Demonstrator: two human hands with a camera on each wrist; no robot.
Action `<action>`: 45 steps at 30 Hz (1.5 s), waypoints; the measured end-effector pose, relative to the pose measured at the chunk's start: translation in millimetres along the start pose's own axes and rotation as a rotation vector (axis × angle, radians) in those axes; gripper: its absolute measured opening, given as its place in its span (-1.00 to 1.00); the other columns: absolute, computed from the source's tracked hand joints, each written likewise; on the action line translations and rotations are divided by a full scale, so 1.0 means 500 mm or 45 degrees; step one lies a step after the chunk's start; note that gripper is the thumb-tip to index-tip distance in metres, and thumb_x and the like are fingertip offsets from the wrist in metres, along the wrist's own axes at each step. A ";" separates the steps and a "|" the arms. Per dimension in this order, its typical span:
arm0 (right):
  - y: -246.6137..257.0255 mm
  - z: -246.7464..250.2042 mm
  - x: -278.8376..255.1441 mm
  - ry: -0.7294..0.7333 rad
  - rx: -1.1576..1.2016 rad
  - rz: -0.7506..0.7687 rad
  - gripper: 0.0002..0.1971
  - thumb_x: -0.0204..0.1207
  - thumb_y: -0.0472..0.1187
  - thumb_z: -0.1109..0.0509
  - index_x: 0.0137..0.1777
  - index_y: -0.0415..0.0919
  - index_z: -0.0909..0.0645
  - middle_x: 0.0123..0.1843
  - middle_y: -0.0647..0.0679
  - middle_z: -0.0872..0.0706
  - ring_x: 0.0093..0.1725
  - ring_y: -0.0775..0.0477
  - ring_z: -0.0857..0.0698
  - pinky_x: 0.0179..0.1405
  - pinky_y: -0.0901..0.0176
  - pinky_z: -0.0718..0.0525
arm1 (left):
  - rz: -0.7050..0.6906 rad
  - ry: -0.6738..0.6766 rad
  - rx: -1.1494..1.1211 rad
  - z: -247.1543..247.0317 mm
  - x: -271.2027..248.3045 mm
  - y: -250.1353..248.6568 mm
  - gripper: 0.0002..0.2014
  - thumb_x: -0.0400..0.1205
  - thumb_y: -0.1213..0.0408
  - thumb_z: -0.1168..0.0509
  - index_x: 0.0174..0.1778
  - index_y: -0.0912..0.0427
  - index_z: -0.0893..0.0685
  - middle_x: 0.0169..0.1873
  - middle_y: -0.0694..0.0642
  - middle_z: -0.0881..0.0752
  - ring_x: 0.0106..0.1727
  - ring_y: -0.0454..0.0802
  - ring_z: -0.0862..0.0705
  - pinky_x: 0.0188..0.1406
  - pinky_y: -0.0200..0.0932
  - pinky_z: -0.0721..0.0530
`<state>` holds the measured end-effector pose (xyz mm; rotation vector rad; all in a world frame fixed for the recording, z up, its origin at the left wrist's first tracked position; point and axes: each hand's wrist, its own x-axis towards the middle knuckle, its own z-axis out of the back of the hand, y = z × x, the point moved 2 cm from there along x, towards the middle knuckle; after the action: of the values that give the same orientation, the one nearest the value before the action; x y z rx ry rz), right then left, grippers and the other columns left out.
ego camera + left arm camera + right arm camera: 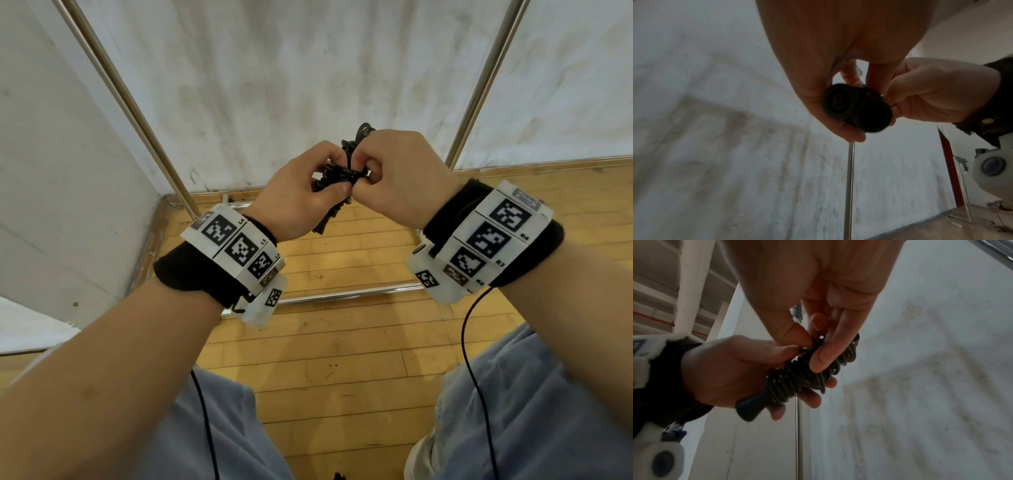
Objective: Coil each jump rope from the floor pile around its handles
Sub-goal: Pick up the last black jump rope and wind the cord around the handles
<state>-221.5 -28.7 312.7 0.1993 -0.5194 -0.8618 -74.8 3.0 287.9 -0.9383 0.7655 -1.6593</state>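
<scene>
left hand (301,198): I grip handles (752,405), steadying the coil (807,369).
right hand (400,178): I pinch cord, tucking the end.

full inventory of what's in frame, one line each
jump rope: 1, black, cord coiled round its two handles, held up between both hands
metal poles: 2 slanted, silver, against the backdrop
backdrop sheet: 1, white, stained, behind the hands
floor: wood, yellow-brown
wrist bands: 2, black with white marker tiles
left hand: grips the handles
right hand: pinches the cord
</scene>
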 end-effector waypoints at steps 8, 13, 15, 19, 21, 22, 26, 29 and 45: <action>-0.006 0.004 -0.013 -0.029 0.181 -0.004 -0.73 0.39 -0.16 -0.52 0.06 -0.19 -0.64 -0.08 -0.03 -0.56 -0.14 -0.04 -0.63 -0.01 0.03 -0.66 | 0.054 -0.099 -0.097 0.000 0.008 -0.004 -0.86 0.68 0.35 -0.26 -0.11 0.01 -0.49 -0.14 0.14 -0.67 -0.31 0.07 -0.73 -0.35 -0.01 -0.79; 0.001 -0.001 -0.021 -0.171 0.184 0.057 -0.74 0.41 -0.18 -0.48 0.07 -0.26 -0.64 0.04 0.01 -0.51 -0.19 -0.05 -0.72 -0.08 0.02 -0.73 | 0.091 -0.072 -0.294 -0.001 0.004 -0.009 -0.87 0.70 0.37 -0.24 -0.05 0.02 -0.50 -0.16 0.14 -0.67 -0.38 -0.04 -0.70 -0.42 -0.12 -0.74; 0.004 -0.005 -0.025 -0.229 0.146 0.066 -0.74 0.40 -0.17 -0.46 0.05 -0.27 -0.64 0.06 -0.06 -0.56 -0.20 -0.07 -0.72 -0.13 0.02 -0.74 | 0.099 -0.019 -0.348 0.002 0.000 -0.011 -0.85 0.70 0.40 -0.23 -0.02 0.02 -0.49 -0.16 0.13 -0.67 -0.42 -0.05 -0.67 -0.47 -0.21 -0.67; 0.008 -0.010 -0.028 -0.316 0.125 0.060 -0.76 0.39 -0.17 -0.44 0.00 -0.30 -0.66 0.04 -0.11 -0.62 -0.20 -0.12 -0.72 -0.16 -0.03 -0.74 | 0.104 -0.060 -0.365 0.002 -0.004 -0.013 -0.83 0.69 0.41 -0.24 -0.04 0.00 -0.50 -0.12 0.14 -0.67 -0.41 -0.03 -0.68 -0.45 -0.21 -0.66; 0.009 -0.010 -0.027 -0.338 0.129 0.055 -0.77 0.39 -0.19 -0.43 -0.02 -0.31 -0.67 0.02 -0.12 -0.64 -0.22 -0.10 -0.73 -0.16 -0.04 -0.74 | 0.083 -0.147 -0.339 -0.002 -0.004 -0.014 -0.83 0.67 0.40 -0.27 -0.07 0.02 -0.50 -0.11 0.12 -0.66 -0.29 0.00 -0.70 -0.41 -0.17 -0.70; 0.010 -0.010 -0.027 -0.345 0.131 0.056 -0.78 0.40 -0.19 -0.43 -0.02 -0.31 -0.67 0.02 -0.12 -0.65 -0.24 -0.08 -0.73 -0.17 -0.03 -0.74 | 0.065 -0.192 -0.322 -0.005 -0.004 -0.014 -0.83 0.66 0.41 -0.28 -0.10 0.03 -0.50 -0.11 0.12 -0.66 -0.20 0.03 -0.70 -0.35 -0.12 -0.73; 0.010 -0.008 -0.025 -0.354 0.110 0.062 -0.80 0.41 -0.20 -0.43 -0.04 -0.32 -0.67 -0.01 -0.13 -0.68 -0.25 -0.07 -0.73 -0.18 -0.02 -0.74 | 0.064 -0.244 -0.342 -0.008 -0.006 -0.014 -0.82 0.65 0.43 -0.29 -0.14 0.05 -0.49 -0.10 0.19 -0.66 -0.16 0.06 -0.67 -0.26 -0.06 -0.73; 0.013 -0.011 -0.025 -0.370 0.092 0.074 -0.82 0.41 -0.21 -0.43 -0.07 -0.32 -0.65 -0.06 -0.13 -0.68 -0.24 -0.07 -0.71 -0.17 -0.02 -0.74 | 0.096 -0.290 -0.400 -0.008 -0.008 -0.020 -0.86 0.69 0.32 -0.25 -0.17 0.06 -0.51 -0.19 0.18 -0.66 -0.29 0.02 -0.64 -0.33 -0.13 -0.66; 0.015 -0.032 -0.027 -0.422 0.047 0.199 -0.89 0.40 -0.31 -0.43 -0.19 -0.39 -0.63 -0.18 -0.24 -0.69 -0.36 -0.22 -0.70 -0.38 -0.08 -0.73 | 0.387 -0.408 -0.617 -0.022 0.003 -0.014 -0.75 0.67 0.42 -0.18 0.25 0.20 -0.58 -0.02 0.13 -0.70 -0.10 -0.02 -0.70 -0.24 -0.18 -0.70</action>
<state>-215.6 -14.3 297.2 0.0474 -0.8498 -0.7353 -87.7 3.5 288.7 -1.3121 1.0494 -1.0416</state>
